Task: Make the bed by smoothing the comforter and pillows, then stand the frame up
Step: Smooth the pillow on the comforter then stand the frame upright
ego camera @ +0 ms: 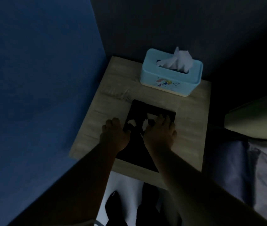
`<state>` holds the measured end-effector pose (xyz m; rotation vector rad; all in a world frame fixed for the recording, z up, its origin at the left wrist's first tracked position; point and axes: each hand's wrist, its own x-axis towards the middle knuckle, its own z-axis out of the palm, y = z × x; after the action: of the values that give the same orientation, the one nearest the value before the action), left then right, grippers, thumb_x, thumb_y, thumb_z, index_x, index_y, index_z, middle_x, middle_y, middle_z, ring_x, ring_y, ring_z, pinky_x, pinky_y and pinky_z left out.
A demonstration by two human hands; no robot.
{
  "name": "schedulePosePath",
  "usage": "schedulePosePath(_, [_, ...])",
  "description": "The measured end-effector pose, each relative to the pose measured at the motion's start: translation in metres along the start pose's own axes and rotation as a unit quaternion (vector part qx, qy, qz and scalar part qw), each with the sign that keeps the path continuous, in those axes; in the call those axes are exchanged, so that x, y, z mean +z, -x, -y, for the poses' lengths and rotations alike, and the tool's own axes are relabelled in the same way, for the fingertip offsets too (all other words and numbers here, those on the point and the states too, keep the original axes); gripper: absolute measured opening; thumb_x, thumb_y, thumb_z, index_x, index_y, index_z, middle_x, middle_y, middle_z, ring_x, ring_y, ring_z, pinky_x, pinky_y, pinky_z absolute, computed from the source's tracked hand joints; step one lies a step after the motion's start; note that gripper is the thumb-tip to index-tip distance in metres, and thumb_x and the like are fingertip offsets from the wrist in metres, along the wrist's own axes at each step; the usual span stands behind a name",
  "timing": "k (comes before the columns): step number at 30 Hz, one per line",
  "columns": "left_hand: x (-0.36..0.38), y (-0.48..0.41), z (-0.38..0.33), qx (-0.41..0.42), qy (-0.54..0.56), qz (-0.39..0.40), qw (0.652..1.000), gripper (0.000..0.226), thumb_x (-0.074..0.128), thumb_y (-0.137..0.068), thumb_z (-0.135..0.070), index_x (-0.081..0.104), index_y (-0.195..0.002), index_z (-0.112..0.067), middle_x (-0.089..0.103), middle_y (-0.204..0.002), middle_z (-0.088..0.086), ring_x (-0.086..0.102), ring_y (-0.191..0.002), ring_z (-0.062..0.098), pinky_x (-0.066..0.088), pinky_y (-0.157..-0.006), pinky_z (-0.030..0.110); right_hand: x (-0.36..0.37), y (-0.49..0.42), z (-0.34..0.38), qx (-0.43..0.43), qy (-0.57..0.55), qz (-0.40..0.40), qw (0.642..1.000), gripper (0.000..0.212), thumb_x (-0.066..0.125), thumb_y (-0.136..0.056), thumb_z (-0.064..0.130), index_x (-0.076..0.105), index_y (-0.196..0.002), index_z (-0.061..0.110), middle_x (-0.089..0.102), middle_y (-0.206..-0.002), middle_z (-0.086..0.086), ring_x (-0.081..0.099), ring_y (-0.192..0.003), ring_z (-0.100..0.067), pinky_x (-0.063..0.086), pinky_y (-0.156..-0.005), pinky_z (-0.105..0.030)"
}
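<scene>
Lying flat mid-nightstand (113, 101), frame (154, 110) has both hands' (115, 134) grip curled on its edges

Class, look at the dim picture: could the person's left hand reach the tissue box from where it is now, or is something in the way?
Probably yes. The left hand lies at the frame's left edge, and only bare tabletop lies between it and the tissue box at the far corner. Nothing blocks the way.
</scene>
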<state>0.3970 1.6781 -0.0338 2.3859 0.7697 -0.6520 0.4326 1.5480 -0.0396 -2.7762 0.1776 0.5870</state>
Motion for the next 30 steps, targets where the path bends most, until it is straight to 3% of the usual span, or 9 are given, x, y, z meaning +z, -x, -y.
schedulePosePath(4, [0.007,0.002,-0.007,-0.048,0.035,0.049,0.997,0.070,0.058,-0.088,-0.038,0.025,-0.140,-0.004,0.036,-0.137,0.018,0.039,-0.124,0.035,0.040,-0.102,0.043,0.005,0.003,-0.011,0.104,-0.005,0.053,0.993,0.071,0.046,-0.090,0.037,0.009,-0.146,0.014,0.013,-0.151,-0.018,0.026,-0.127,-0.039,0.032,-0.100,-0.046])
schedulePosePath(11, [0.012,-0.005,-0.018,-0.076,0.026,0.074,0.994,0.071,0.056,-0.090,-0.037,0.021,-0.141,-0.003,0.033,-0.139,0.019,0.038,-0.125,0.034,0.034,-0.103,0.039,0.005,-0.008,-0.014,0.157,-0.081,0.055,0.983,0.064,0.050,-0.088,0.033,0.016,-0.139,0.016,0.019,-0.142,-0.018,0.030,-0.121,-0.039,0.037,-0.096,-0.048])
schedulePosePath(19, [0.006,-0.012,-0.018,-0.127,0.065,0.080,0.987,0.074,0.062,-0.085,-0.038,0.021,-0.139,-0.007,0.037,-0.135,0.021,0.044,-0.121,0.037,0.043,-0.102,0.046,-0.001,-0.013,-0.025,0.122,-0.119,0.033,0.985,0.053,0.047,-0.090,0.025,0.029,-0.137,0.011,0.030,-0.136,-0.023,0.035,-0.119,-0.042,0.037,-0.096,-0.045])
schedulePosePath(23, [-0.007,-0.016,-0.019,-0.127,0.080,0.062,0.987,0.049,0.052,-0.090,-0.032,0.033,-0.128,-0.008,0.052,-0.125,0.021,0.054,-0.111,0.037,0.046,-0.096,0.043,-0.001,-0.022,-0.034,0.084,-0.192,0.006,0.978,0.039,0.043,-0.093,0.019,0.043,-0.132,0.014,0.044,-0.127,-0.023,0.047,-0.109,-0.041,0.043,-0.093,-0.043])
schedulePosePath(25, [-0.017,-0.019,-0.020,-0.117,0.056,0.030,0.991,0.040,0.046,-0.095,-0.024,0.040,-0.130,-0.003,0.054,-0.126,0.022,0.054,-0.115,0.037,0.043,-0.095,0.039,-0.003,-0.028,-0.038,0.081,-0.254,0.010,0.964,0.035,0.039,-0.095,0.016,0.050,-0.128,0.015,0.052,-0.120,-0.021,0.053,-0.102,-0.037,0.048,-0.090,-0.043])
schedulePosePath(27, [-0.026,-0.021,-0.019,-0.111,0.065,0.009,0.992,0.038,0.041,-0.099,-0.018,0.043,-0.131,0.001,0.052,-0.131,0.021,0.053,-0.116,0.033,0.040,-0.094,0.033,-0.007,-0.033,-0.044,0.080,-0.334,0.035,0.939,0.034,0.038,-0.095,0.012,0.054,-0.125,0.017,0.057,-0.118,-0.017,0.059,-0.093,-0.029,0.054,-0.080,-0.035])
schedulePosePath(30, [-0.041,-0.025,-0.018,-0.091,0.102,0.023,0.990,0.032,0.041,-0.099,-0.015,0.044,-0.127,0.000,0.054,-0.125,0.021,0.055,-0.106,0.032,0.042,-0.087,0.032,-0.015,-0.033,-0.050,0.072,-0.446,0.068,0.890,0.038,0.042,-0.093,0.001,0.055,-0.125,0.016,0.056,-0.120,-0.004,0.058,-0.084,-0.009,0.048,-0.059,-0.005])
